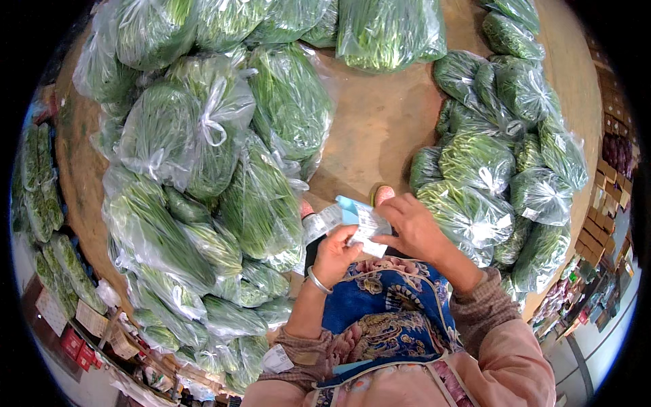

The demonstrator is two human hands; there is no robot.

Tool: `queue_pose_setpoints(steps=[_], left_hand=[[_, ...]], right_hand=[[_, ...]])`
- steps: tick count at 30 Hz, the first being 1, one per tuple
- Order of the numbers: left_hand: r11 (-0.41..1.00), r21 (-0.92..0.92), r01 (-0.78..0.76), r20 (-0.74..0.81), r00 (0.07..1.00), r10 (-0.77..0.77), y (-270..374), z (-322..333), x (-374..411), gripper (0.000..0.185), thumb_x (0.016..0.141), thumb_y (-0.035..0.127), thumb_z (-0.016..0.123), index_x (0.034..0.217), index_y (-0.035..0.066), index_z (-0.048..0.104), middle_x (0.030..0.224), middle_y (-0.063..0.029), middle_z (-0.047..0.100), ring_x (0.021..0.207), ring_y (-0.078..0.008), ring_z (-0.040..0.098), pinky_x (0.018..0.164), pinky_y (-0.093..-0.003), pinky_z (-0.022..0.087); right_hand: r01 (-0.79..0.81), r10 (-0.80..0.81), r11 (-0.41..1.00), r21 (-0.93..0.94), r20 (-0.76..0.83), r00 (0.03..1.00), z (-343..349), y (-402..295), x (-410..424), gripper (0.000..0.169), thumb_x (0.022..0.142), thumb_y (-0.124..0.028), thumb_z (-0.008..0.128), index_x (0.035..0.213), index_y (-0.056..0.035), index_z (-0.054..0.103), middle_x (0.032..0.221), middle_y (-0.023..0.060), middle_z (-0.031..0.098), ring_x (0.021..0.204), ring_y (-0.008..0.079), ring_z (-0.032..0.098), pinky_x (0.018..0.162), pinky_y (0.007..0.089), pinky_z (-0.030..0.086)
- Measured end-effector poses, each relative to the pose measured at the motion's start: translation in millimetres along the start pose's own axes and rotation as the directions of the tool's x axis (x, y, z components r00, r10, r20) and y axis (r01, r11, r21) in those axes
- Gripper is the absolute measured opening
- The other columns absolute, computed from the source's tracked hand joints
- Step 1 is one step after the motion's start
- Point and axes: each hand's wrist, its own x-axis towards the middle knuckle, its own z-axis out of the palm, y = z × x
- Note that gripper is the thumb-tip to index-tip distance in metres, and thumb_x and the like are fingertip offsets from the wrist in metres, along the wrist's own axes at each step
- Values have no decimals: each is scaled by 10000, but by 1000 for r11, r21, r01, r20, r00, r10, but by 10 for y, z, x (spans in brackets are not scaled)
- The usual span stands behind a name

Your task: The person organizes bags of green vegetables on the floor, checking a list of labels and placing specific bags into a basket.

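Observation:
Before my body, my left hand [334, 254] grips the lower left part of a strip of printed paper labels [371, 224]. My right hand [413, 226] holds the same strip at its right side, with thumb and fingers pinched on it. Part of the strip shows a light blue backing, and one end [321, 224] trails off to the left. The labels bear print. A further label [277, 359] sticks to my left sleeve. Close to my left hand lies a clear plastic bag of long green vegetables [262, 198].
Knotted clear bags of green vegetables [157, 132] pile up on the left. Another heap of bagged greens [478, 163] stands at the right, some bearing labels. More bags [386, 33] lie ahead. Brown floor [368, 117] shows between the piles. Cardboard boxes [600, 213] line the far right.

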Motion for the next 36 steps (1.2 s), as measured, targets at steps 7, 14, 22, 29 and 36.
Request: queue_pose_setpoints(steps=[7, 14, 22, 29, 36], left_hand=[[984, 16, 179, 126, 976, -180, 50, -871, -8, 430, 786, 54, 524, 1193, 19, 390, 937, -21, 556, 724, -65, 509, 557, -206, 422], [1000, 11, 26, -169, 985, -24, -295, -1532, 363, 92, 788, 56, 528, 832, -24, 544, 786, -21, 504, 607, -81, 475, 563, -217, 452], [996, 4, -84, -289, 954, 82, -230, -1719, 612, 159, 819, 97, 498, 909, -31, 525, 906, -74, 564, 772, -99, 547, 631, -230, 475], [962, 159, -221, -285, 923, 259, -203, -1573, 359, 153, 807, 95, 519, 890, -34, 523, 835, -41, 566, 731, -73, 527, 596, -211, 445], [753, 639, -157, -197, 913, 358, -384, -1337, 282, 130, 784, 111, 545, 805, -15, 520, 711, -41, 530, 610, -64, 471, 518, -228, 386]], right_hand=[[-401, 165, 756, 518, 442, 882, 746, 406, 436, 116, 798, -99, 538, 824, 0, 593, 692, -18, 564, 625, 47, 483, 550, 207, 407], [-300, 175, 876, -377, -331, 927, 1267, 1825, 2022, 284, 823, -234, 425, 735, -24, 594, 684, 112, 589, 595, 233, 557, 511, 357, 419], [-444, 421, 896, 20, -353, 835, 3410, 1398, 2729, 761, 652, -628, 497, 918, 85, 485, 873, 285, 536, 851, 392, 525, 749, 408, 415], [-321, 343, 938, 126, -240, 908, 2820, 1572, 2626, 568, 694, -465, 557, 969, 29, 497, 980, 236, 525, 873, 356, 525, 768, 402, 408], [317, -337, 942, -115, -294, 895, 2782, 1306, 2749, 405, 651, -157, 590, 1027, -48, 486, 1032, 122, 497, 1050, 298, 406, 856, 373, 359]])
